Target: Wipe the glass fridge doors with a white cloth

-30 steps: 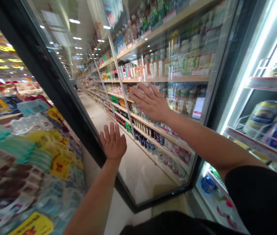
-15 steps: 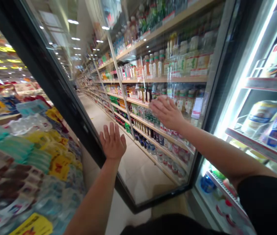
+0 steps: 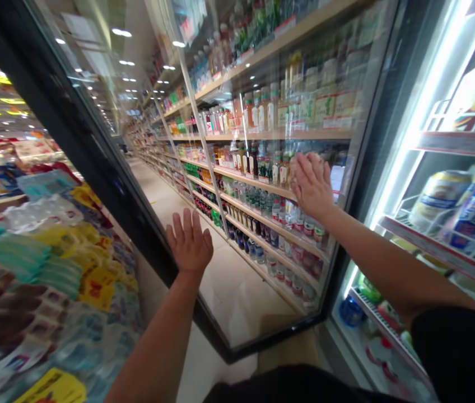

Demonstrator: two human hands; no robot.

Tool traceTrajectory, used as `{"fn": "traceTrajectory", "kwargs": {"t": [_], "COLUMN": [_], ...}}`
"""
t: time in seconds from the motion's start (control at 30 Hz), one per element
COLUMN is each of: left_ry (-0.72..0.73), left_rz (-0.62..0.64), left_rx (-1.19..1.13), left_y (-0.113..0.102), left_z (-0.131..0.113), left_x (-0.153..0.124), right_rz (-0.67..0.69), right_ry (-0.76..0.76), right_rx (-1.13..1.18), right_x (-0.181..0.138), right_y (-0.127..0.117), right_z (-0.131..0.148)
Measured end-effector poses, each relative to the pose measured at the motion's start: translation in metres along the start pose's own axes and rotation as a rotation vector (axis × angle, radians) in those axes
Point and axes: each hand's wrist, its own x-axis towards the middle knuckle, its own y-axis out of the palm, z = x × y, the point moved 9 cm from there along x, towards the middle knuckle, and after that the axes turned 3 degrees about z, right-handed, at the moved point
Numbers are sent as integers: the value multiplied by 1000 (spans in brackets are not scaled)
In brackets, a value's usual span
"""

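In front of me a glass cooler door (image 3: 254, 313) with a black frame stands swung open, and bottle shelves show in its glass. My left hand (image 3: 190, 240) lies spread against the glass beside the left frame, fingers pointing up, holding nothing. Farther right, my right hand (image 3: 312, 187) is spread at the glass, palm toward it, also with nothing in it. Whether its palm touches or just hovers cannot be made out. A small white label (image 3: 337, 180) is on the door just right of that hand.
On the right, the lit cooler holds cans (image 3: 441, 196) and bottles on wire shelves (image 3: 434, 240). To the left are stacked wrapped packs of goods (image 3: 44, 302) with a yellow sign (image 3: 55, 386). Pale floor tiles (image 3: 149, 184) show through the glass.
My right hand has moved right across the glass, closer to the white label. My left hand stays at nearly the same place beside the frame.
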Motion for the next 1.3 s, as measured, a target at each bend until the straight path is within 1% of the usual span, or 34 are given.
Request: {"fn": "traceTrajectory", "kwargs": {"t": [0.07, 0.13, 0.2, 0.27, 0.33, 0.37, 0.47, 0.53, 0.63, 0.7, 0.77, 0.83, 0.93, 1.0, 1.07, 1.2, 1.23, 1.3], "left_ry": [-8, -16, -15, -4, 11, 15, 8, 0, -18, -40, -55, -66, -94, -100, -89, -58, -51, -43], "left_rz": [17, 35, 40, 26, 10, 6, 10, 15, 27, 36, 42, 51, 60, 58, 52, 54, 54, 45], "left_rx": [-13, -6, 12, 31, 46, 50, 49, 47, 26, 1, -24, -38, -48, -45, -26, 14, 20, 25], "left_y": [1, 3, 3, 1, -1, -2, -2, -2, 0, 0, 1, 1, 1, 0, -1, -4, -4, -5], "left_z": [1, 2, 2, 1, -1, -2, -2, -1, 1, 3, 4, 5, 7, 7, 5, 1, 0, -1], "left_x": [-1, -1, -2, -2, -1, -1, -1, -1, -3, -3, -4, -4, -4, -4, -3, -3, -3, -3], "right_rz": [-79, -122, -103, -38, 12, 13, -64, -122, -149, -130, -95, -85, -162, -215, -228, -232, -245, -282], "right_ry": [166, 245, 228, 146, 85, 86, 203, 297, 398, 387, 344, 339, 443, 520, 573, 603, 608, 618], "right_rx": [9, 33, 56, 72, 78, 78, 81, 99, 140, 157, 163, 177, 234, 270, 289, 301, 301, 294], "right_x": [4, -7, -27, -43, -48, -46, -35, -39, -73, -98, -110, -104, -83, -77, -87, -116, -117, -107], "right_y": [-6, -3, 9, 20, 25, 23, 13, 12, 26, 37, 43, 41, 27, 22, 26, 40, 41, 37], "right_z": [-20, -22, -10, 4, 5, -1, -32, -44, -40, -29, -25, -36, -69, -83, -82, -69, -70, -79]}}
